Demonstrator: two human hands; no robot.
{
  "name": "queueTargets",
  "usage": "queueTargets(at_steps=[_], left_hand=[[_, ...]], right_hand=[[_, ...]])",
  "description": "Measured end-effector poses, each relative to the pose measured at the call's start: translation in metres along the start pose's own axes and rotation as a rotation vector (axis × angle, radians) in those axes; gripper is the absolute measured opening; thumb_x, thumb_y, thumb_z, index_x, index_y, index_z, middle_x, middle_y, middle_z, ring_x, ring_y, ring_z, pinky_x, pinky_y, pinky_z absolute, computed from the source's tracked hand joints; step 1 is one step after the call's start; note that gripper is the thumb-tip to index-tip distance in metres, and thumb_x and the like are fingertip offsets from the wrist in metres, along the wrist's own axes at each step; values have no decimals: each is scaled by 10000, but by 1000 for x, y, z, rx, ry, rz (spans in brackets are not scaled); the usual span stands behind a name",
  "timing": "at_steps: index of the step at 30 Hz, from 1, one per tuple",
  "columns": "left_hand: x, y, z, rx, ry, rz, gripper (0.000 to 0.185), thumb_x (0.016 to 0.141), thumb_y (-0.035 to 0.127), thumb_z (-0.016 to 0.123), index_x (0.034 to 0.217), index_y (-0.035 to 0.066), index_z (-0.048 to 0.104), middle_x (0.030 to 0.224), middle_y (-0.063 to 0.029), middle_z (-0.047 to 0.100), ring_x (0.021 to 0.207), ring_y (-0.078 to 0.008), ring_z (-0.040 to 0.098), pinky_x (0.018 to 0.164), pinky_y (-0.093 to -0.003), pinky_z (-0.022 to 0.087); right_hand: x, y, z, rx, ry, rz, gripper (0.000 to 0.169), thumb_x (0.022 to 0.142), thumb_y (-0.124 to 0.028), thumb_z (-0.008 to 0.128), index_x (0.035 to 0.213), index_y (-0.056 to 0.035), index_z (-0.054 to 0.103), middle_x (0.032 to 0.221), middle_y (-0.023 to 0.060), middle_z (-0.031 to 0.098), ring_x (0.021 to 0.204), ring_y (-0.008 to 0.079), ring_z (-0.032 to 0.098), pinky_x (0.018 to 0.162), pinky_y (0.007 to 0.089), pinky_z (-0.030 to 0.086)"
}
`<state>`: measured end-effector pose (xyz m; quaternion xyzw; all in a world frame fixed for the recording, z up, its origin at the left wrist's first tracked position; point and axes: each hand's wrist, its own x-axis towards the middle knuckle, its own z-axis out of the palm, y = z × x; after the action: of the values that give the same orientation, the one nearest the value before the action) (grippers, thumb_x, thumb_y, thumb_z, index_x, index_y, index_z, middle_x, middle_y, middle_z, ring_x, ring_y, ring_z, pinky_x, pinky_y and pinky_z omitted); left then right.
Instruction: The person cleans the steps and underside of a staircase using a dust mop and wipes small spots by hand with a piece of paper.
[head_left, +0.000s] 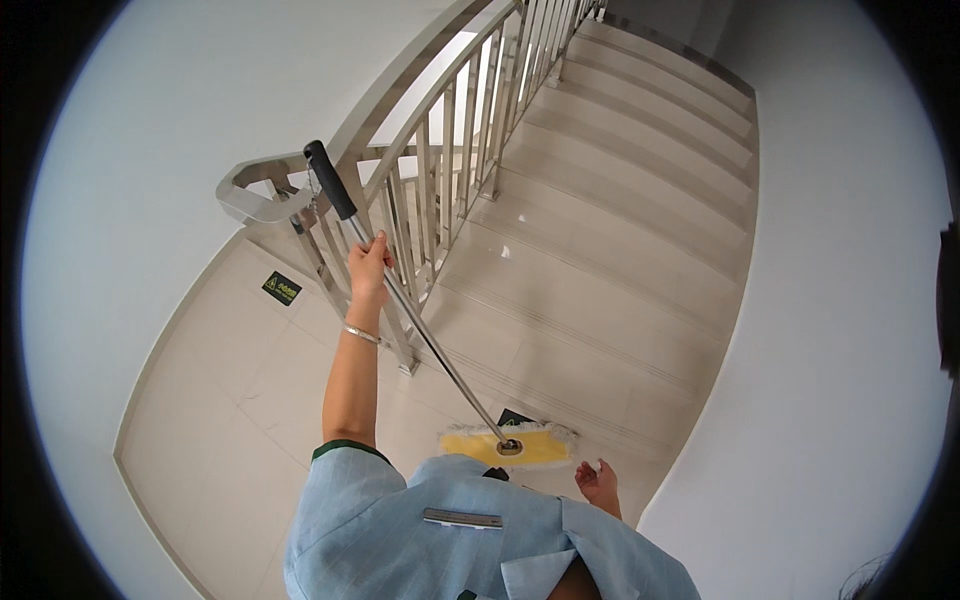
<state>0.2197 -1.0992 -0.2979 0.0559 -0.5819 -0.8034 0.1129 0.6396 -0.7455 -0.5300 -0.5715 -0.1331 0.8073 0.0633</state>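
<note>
Wrapped around the metal pole of a flat dust mop is my left hand, just below its black grip. The pole slants down to the yellow mop head with a pale fringe, which rests on the tiled landing in front of my body. A dark floor sticker is partly covered by the mop head. My right hand hangs to the right of the mop head, holding nothing, its fingers loosely bent and apart.
A metal stair railing with a looped handrail end stands close to my left hand. Tiled stairs extend ahead, with a white wall along the right. Another dark floor sticker, bearing writing, lies on the left of the landing.
</note>
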Motion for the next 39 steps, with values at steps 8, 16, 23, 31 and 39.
queueTargets(at_steps=[8, 16, 23, 31, 39], left_hand=[[29, -58, -47, 181, -9, -119, 234, 705, 155, 654, 701, 46, 448, 638, -29, 484, 528, -119, 428, 521, -272, 364], [4, -61, -75, 222, 10, -112, 458, 631, 174, 739, 941, 13, 443, 850, -42, 496, 768, -111, 475, 686, -250, 396], [-40, -84, -105, 504, 126, 229, 368, 683, 207, 696, 910, 13, 481, 829, -46, 507, 736, -141, 472, 685, -249, 392], [-191, -59, -19, 393, -1304, 441, 620, 621, 303, 700, 1105, 10, 445, 1043, -171, 506, 975, -342, 473, 834, -379, 374], [-220, -85, -37, 303, -1639, 341, 197, 753, 93, 543, 937, 31, 510, 854, -138, 527, 776, -297, 537, 652, -340, 435]], right_hand=[[8, 43, 6, -35, -116, 76, 365, 827, -307, 462, 783, 51, 516, 688, 129, 557, 652, 251, 537, 587, 352, 469], [-31, 82, 59, -263, -156, -30, 283, 847, -270, 459, 1020, -48, 424, 794, 126, 545, 645, 267, 548, 572, 374, 479], [-65, 93, 112, -412, -313, -143, 277, 856, -308, 444, 957, -51, 472, 797, 111, 563, 626, 232, 568, 533, 356, 474], [-111, 146, 186, -320, -605, -39, 449, 866, -445, 364, 1096, -65, 420, 977, 94, 533, 863, 222, 546, 671, 355, 472], [-152, 162, 126, -356, -775, 66, 610, 850, -541, 253, 1173, -45, 398, 1176, 124, 442, 1082, 264, 431, 903, 410, 337]])
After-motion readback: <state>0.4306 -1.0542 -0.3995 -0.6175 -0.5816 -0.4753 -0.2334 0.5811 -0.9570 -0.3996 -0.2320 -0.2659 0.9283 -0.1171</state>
